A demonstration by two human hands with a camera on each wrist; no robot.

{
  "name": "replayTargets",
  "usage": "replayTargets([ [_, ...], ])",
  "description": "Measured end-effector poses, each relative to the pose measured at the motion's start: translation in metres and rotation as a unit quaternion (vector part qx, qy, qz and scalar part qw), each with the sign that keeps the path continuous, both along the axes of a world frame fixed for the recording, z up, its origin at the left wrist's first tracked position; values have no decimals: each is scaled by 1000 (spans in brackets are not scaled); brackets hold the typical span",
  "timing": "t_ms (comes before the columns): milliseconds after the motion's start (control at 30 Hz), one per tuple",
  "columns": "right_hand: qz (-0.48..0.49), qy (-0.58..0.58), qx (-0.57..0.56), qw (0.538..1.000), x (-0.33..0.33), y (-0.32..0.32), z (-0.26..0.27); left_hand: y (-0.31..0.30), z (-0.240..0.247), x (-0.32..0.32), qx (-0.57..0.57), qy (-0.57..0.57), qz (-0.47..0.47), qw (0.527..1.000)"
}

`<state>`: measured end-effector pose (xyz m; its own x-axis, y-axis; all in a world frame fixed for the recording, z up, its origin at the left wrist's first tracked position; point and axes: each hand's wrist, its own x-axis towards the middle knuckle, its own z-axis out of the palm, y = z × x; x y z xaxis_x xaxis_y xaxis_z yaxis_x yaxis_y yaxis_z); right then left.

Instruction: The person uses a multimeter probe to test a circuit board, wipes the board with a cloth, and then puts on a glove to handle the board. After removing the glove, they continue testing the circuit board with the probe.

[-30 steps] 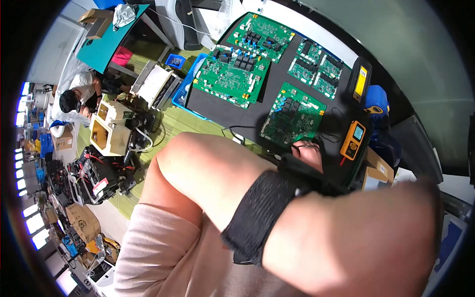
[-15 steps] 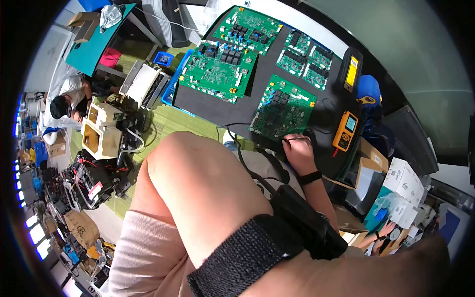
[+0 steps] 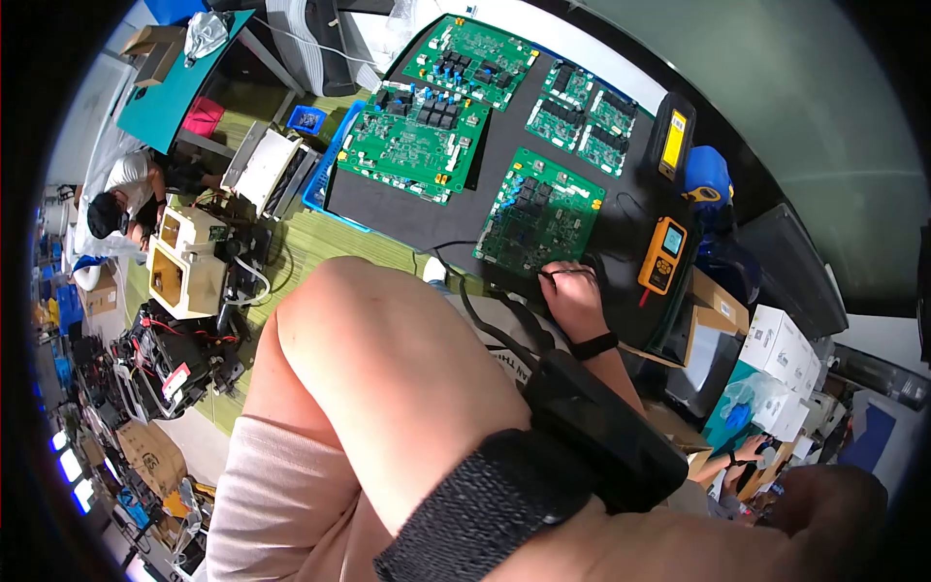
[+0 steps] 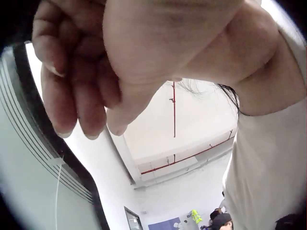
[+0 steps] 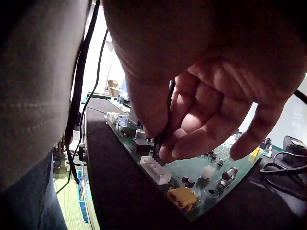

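Note:
At the near edge of a green circuit board (image 3: 539,218), the right hand (image 3: 574,299) rests low over the components. The right wrist view has this hand (image 5: 206,105) pinching a thin black cable end (image 5: 169,103) between thumb and forefinger, above a white connector (image 5: 155,170) on the board (image 5: 192,167); the pinched tip is partly hidden. Raised on a bent arm, the left hand (image 3: 824,509) is at the lower right of the head view. Its fingers hang loosely curled around nothing in the left wrist view, where the hand (image 4: 91,72) appears against the ceiling.
Larger green boards (image 3: 412,141) overlap at the table's far left, with four small boards, several in total, (image 3: 582,116) beside them. An orange meter (image 3: 664,254), a yellow-labelled black device (image 3: 673,141) and a blue tape measure (image 3: 708,179) stand right. A person (image 3: 128,194) crouches left.
The head view has shifted, and the left forearm has swung down, uncovering the right hand and its wrist. The right hand stays at the same board's near edge.

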<state>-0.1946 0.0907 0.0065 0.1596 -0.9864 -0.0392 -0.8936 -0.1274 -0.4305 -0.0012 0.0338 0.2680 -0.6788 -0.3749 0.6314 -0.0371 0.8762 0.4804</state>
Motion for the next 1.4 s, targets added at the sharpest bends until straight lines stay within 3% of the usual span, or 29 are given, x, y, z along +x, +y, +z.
replayTargets([
  [333,4,-5,-43,999,1,-2,2,-2,0,-3,6,5,-33,999],
  [767,16,3,-2,1000,3,-3,15,-11,4,-1,14,15,-62,998],
  [967,-15,10,-12,1000,5,-1,-4,-21,3,5,19,12,-76,997],
  [1000,-16,9,-11,1000,30,-10,43,-23,3,7,21,11,-79,997],
  [1067,-195,155,202,947,70,-22,132,-25,10,3,23,16,-95,995],
  [1100,-202,157,203,945,21,-2,8,-47,-14,-2,30,133,-89,987],
  [1133,11,61,-88,994,3,11,-33,-53,-20,11,-58,-86,41,994],
  [1167,-20,31,-52,998,4,9,-21,-59,-42,20,58,-76,78,992],
  [1200,-51,1,-19,999,8,5,-6,-67,-63,29,107,-144,140,974],
  [1267,-65,-23,-32,997,10,7,-6,-73,-110,50,110,-206,183,955],
  [1400,-82,-21,-78,993,15,4,3,-58,-162,80,215,-257,134,933],
])
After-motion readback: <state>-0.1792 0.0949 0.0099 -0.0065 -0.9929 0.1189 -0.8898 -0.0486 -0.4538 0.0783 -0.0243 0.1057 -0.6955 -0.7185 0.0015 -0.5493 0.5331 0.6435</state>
